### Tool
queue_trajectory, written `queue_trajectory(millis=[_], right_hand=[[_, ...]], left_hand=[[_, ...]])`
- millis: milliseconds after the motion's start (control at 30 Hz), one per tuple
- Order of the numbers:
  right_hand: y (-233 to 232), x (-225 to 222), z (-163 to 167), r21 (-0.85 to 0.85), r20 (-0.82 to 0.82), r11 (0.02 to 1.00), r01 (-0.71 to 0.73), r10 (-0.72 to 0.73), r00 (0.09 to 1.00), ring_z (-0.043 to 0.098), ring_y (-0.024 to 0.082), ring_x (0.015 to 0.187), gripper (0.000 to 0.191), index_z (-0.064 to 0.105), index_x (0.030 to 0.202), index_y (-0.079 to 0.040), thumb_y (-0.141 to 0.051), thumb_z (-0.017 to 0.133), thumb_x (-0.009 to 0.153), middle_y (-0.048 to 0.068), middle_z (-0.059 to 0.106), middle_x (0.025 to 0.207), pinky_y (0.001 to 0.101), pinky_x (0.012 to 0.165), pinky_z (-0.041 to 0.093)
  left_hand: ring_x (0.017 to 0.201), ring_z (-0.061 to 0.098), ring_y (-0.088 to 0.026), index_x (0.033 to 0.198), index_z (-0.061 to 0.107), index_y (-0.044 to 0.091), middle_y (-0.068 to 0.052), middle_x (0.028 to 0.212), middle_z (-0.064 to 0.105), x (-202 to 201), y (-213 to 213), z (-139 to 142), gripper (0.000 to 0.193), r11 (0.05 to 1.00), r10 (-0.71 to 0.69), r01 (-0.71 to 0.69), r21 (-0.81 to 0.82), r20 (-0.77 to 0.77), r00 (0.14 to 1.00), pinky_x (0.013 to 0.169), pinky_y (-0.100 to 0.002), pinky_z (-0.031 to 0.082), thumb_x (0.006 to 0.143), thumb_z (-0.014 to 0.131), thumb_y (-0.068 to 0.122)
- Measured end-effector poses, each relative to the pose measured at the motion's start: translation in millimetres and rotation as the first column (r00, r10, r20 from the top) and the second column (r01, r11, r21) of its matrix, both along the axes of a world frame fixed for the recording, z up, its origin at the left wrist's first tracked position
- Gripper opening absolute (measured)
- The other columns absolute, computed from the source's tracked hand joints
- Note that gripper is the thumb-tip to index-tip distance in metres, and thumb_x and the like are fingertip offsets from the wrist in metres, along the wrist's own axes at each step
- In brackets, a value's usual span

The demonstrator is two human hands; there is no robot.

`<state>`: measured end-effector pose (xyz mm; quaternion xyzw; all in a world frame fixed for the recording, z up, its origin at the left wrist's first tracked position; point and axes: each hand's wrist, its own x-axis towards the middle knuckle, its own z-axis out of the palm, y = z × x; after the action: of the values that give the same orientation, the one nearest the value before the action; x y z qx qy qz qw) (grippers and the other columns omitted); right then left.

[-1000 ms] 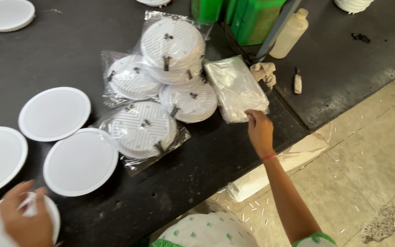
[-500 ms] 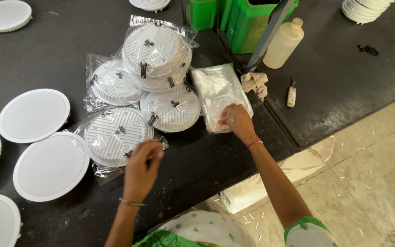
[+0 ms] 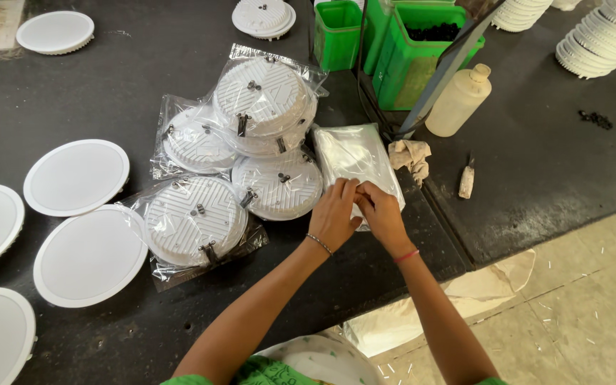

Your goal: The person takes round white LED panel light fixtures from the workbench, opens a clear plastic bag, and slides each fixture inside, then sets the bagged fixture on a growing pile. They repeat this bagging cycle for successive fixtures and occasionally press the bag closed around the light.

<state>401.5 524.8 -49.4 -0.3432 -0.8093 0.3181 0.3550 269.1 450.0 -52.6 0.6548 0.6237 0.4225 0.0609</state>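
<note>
Both hands [image 3: 358, 214] on flat, glossy clear bags [image 3: 356, 160]

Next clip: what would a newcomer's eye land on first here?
Both hands, left hand and right hand, meet at the near end of a stack of clear bags in the middle of the black table. Just left lies a heap of bagged round lamps, with bare white discs along the left edge.

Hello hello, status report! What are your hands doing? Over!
Left hand and right hand together, pinching the near edge of the stack of clear bags. Bagged round lights piled just left. Rag lies right, clear of it.
</note>
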Motion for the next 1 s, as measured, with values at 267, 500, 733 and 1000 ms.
queue_trajectory(millis=[267, 500, 733, 1000], right_hand=[[-15, 38, 48, 0.116, -0.004, 0.969, -0.220, 0.222, 0.975, 0.065, 0.027, 0.097, 0.046, 0.067, 0.114, -0.003, -0.011, 0.084, 0.071, 0.011, 0.072, 0.104, 0.0356, 0.087, 0.050], [-14, 31, 34, 0.066, 0.001, 0.989, 0.132, -0.132, 0.991, 0.072, 0.023, 0.087, 0.009, 0.075, 0.092, -0.008, -0.006, 0.078, 0.083, 0.005, 0.075, 0.091, 0.0352, 0.079, 0.055], [-24, 23, 26, 0.458, 0.063, 0.888, 0.045, -0.083, 0.995, 0.066, 0.027, 0.089, 0.009, 0.072, 0.088, -0.009, -0.010, 0.080, 0.083, 0.004, 0.071, 0.088, 0.0394, 0.084, 0.048], [-40, 29, 58, 0.555, -0.036, 0.816, 0.163, -0.173, 0.984, 0.065, 0.025, 0.092, 0.009, 0.074, 0.092, -0.011, -0.004, 0.077, 0.086, 0.003, 0.071, 0.093, 0.0372, 0.086, 0.048]], left_hand=[[0.090, 0.077, -0.021, 0.117, 0.062, 0.009, -0.006, 0.096, 0.075, -16, -3, -4, 0.030, 0.990, -0.127, 0.077, 0.119, 0.502, 0.855, 0.078, -0.033, 0.060, 0.091, 0.076, 0.013], [0.077, 0.069, -0.022, 0.097, 0.072, 0.007, -0.007, 0.084, 0.067, -18, -25, 20, 0.027, 0.995, -0.020, -0.015, 0.100, 0.345, 0.938, 0.068, -0.035, 0.055, 0.078, 0.085, 0.020], [0.081, 0.066, -0.028, 0.091, 0.071, 0.008, -0.006, 0.088, 0.065, -16, -36, 14, 0.005, 0.969, 0.128, -0.174, 0.176, 0.245, 0.961, 0.070, -0.038, 0.053, 0.090, 0.076, 0.009], [0.081, 0.066, -0.026, 0.094, 0.070, 0.006, -0.006, 0.089, 0.065, -14, -56, 28, 0.008, 0.947, 0.180, -0.208, 0.245, 0.134, 0.975, 0.067, -0.036, 0.054, 0.087, 0.074, 0.006]])
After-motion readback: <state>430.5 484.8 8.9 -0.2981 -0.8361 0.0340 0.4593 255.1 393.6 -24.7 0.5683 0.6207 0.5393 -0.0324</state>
